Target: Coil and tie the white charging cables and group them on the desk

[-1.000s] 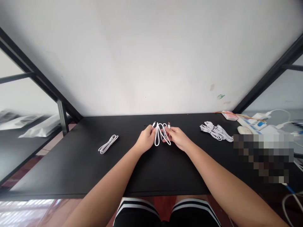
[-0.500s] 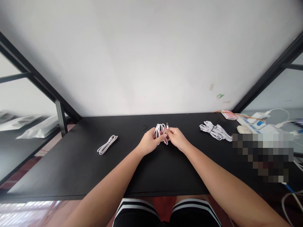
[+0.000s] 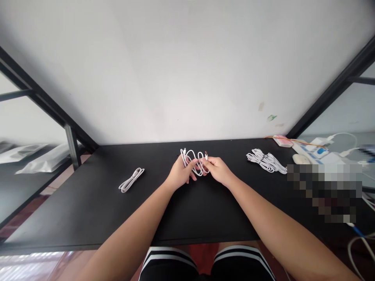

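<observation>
Between my two hands a white charging cable hangs in loose, spread loops above the black table. My left hand is closed on the loops at one side, with a small plug end sticking up by its fingertips. My right hand pinches the other side, and a plug with a metal tip points up beside its thumb. A coiled white cable lies on the table to the left. Over to the right is a bundle of white cables held by a dark tie.
The black table meets a white wall. A power strip with plugged-in chargers, a white rounded object and a pink-white box sit at the right. Plastic bags lie on a surface at the left.
My left hand has moved left, away from the right, and the cable's loops have spread apart between them. A second plug end now shows by the left fingertips.
</observation>
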The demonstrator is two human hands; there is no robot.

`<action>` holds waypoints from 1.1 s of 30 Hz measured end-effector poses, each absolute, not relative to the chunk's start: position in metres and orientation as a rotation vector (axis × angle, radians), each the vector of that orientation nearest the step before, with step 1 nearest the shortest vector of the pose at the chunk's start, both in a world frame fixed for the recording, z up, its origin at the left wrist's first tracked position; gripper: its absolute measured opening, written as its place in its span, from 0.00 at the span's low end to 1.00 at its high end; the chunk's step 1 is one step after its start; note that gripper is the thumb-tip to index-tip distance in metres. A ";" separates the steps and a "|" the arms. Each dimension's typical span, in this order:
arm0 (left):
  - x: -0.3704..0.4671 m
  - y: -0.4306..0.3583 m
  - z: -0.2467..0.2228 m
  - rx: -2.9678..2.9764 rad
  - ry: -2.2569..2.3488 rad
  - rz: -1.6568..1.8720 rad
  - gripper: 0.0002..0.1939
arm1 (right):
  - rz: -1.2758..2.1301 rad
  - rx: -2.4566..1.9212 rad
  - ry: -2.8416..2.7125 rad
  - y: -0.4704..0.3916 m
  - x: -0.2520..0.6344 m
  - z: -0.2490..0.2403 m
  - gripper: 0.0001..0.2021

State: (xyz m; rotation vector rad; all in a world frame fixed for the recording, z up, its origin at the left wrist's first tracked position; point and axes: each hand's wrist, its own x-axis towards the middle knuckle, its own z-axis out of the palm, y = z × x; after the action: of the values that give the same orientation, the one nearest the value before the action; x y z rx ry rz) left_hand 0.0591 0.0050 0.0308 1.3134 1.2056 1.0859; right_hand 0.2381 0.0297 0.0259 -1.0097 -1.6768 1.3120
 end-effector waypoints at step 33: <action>-0.005 0.027 0.048 0.694 1.147 1.270 0.17 | 1.330 -1.151 -0.957 0.065 0.294 0.032 0.23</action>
State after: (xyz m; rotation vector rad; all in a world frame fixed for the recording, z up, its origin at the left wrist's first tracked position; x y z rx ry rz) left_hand -0.0049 0.0266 0.0476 0.6935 1.1471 1.2700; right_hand 0.2941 0.0645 0.0322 -1.1514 -0.9574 1.3298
